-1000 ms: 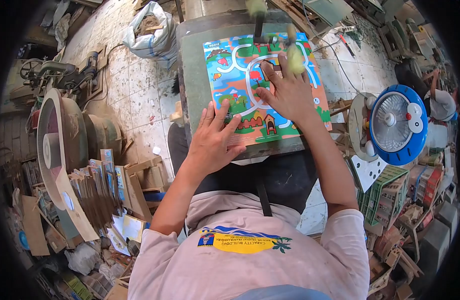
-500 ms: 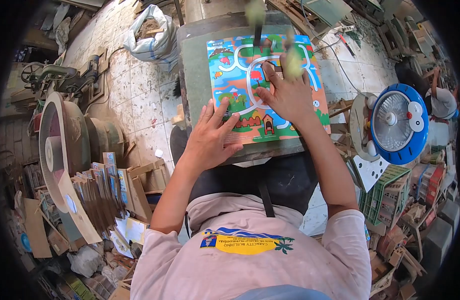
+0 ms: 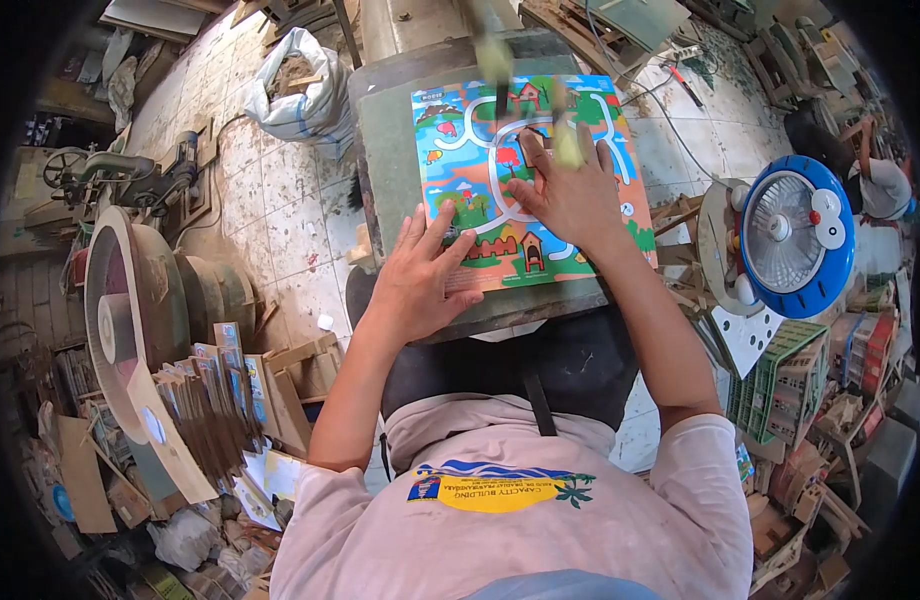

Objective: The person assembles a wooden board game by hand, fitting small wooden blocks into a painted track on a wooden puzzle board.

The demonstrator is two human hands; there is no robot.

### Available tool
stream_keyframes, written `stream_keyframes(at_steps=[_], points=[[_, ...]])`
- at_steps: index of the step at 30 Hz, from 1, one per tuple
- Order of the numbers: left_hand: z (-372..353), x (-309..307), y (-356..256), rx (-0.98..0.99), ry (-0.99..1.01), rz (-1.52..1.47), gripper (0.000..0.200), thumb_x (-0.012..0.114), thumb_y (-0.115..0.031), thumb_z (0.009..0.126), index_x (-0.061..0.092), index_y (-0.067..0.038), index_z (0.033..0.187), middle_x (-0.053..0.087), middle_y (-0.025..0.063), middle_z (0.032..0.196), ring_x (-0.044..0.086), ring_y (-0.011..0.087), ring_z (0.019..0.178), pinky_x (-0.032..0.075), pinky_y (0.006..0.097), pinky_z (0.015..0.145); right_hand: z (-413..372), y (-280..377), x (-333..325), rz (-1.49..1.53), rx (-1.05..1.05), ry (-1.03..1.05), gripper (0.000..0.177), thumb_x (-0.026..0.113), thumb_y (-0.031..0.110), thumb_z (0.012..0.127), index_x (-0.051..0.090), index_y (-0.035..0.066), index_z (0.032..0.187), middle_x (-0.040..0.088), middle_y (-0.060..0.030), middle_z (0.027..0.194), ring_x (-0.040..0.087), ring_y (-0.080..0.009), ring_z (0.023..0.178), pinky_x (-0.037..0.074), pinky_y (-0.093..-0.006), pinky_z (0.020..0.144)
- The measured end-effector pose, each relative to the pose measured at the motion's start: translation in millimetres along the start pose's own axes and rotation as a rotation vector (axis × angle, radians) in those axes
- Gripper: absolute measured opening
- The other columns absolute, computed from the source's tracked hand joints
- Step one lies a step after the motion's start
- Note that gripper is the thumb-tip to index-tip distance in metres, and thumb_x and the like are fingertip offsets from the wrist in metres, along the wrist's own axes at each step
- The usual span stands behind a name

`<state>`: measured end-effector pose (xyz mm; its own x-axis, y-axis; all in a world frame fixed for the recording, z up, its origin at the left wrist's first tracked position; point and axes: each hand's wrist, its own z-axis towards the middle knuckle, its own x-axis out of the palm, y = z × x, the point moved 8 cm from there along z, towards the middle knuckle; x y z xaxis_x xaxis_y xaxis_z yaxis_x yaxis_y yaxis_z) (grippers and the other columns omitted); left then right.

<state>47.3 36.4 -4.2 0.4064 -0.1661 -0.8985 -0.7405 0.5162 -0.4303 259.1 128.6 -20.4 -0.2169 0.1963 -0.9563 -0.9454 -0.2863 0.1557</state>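
Observation:
A brightly printed board (image 3: pixel 455 180) with white curving tracks, trees and little houses lies flat on a dark, worn machine table (image 3: pixel 388 150). My left hand (image 3: pixel 417 275) rests palm down over its lower left edge, fingers spread. Across the right middle of the board lies my right hand (image 3: pixel 580 205), thumb and fingers apart, pressing on the surface and hiding part of the picture. A dark upright rod (image 3: pixel 501 95) comes down onto the board's upper part, beyond my hands. Blurred yellow-green parts hang above it and partly cover my right fingers.
To the right stands a blue fan (image 3: pixel 800 235) with a cartoon face, near a green crate (image 3: pixel 775 385). A large wheel-shaped machine (image 3: pixel 120 325) and stacked thin boards (image 3: pixel 210 390) are on the left. A white sack (image 3: pixel 300 90) sits behind. Another person (image 3: pixel 880 185) is at far right.
The whole view has shifted slightly. The board sits a little differently under the rod, with both hands still spread on it in nearly the same places.

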Motion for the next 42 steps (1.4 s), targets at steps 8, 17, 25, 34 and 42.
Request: stream_keyframes(at_steps=[8,17,25,34,42], points=[[4,-2,6,0.006,0.004,-0.005,0.081,0.096,-0.032,0.075,0.067,-0.01,0.148,0.038,0.0208,0.174,0.039,0.0562,0.154,0.033,0.0609,0.129,3,1,0,-0.008,0.013,-0.02,0.071,0.057,0.072,0.1,0.067,0.021,0.148,0.044,-0.0276,0.166,0.039,-0.0537,0.154,0.031,-0.07,0.121],[8,-4,8,0.008,0.026,-0.008,0.081,0.096,-0.033,0.076,0.067,-0.011,0.148,0.039,0.0211,0.173,0.038,0.0556,0.155,0.032,0.0615,0.129,3,-2,5,-0.012,0.034,-0.027,0.065,0.058,0.065,0.102,0.067,0.019,0.147,0.043,-0.0274,0.167,0.038,-0.0529,0.155,0.031,-0.0686,0.122],[12,-4,11,0.017,0.027,-0.007,0.081,0.096,-0.032,0.074,0.067,-0.01,0.147,0.039,0.0217,0.173,0.039,0.0543,0.155,0.033,0.0609,0.129,7,-5,4,0.031,0.073,0.031,0.067,0.06,0.063,0.101,0.065,0.017,0.149,0.043,-0.0271,0.166,0.038,-0.0523,0.154,0.03,-0.0678,0.122],[12,-10,-2,-0.06,-0.004,0.097,0.079,0.096,-0.034,0.074,0.069,-0.007,0.144,0.044,0.0244,0.169,0.042,0.0558,0.152,0.035,0.0632,0.126,9,-5,-5,0.03,0.051,0.038,0.072,0.062,0.065,0.099,0.06,0.02,0.154,0.044,-0.0265,0.165,0.039,-0.0518,0.154,0.031,-0.0671,0.122],[12,2,5,-0.03,-0.115,0.025,0.082,0.096,-0.04,0.073,0.07,-0.005,0.142,0.046,0.0285,0.165,0.045,0.0582,0.149,0.037,0.0647,0.124,9,-18,4,0.103,-0.034,0.075,0.077,0.06,0.073,0.097,0.065,0.018,0.15,0.043,-0.0262,0.167,0.038,-0.0473,0.156,0.031,-0.0654,0.125]])
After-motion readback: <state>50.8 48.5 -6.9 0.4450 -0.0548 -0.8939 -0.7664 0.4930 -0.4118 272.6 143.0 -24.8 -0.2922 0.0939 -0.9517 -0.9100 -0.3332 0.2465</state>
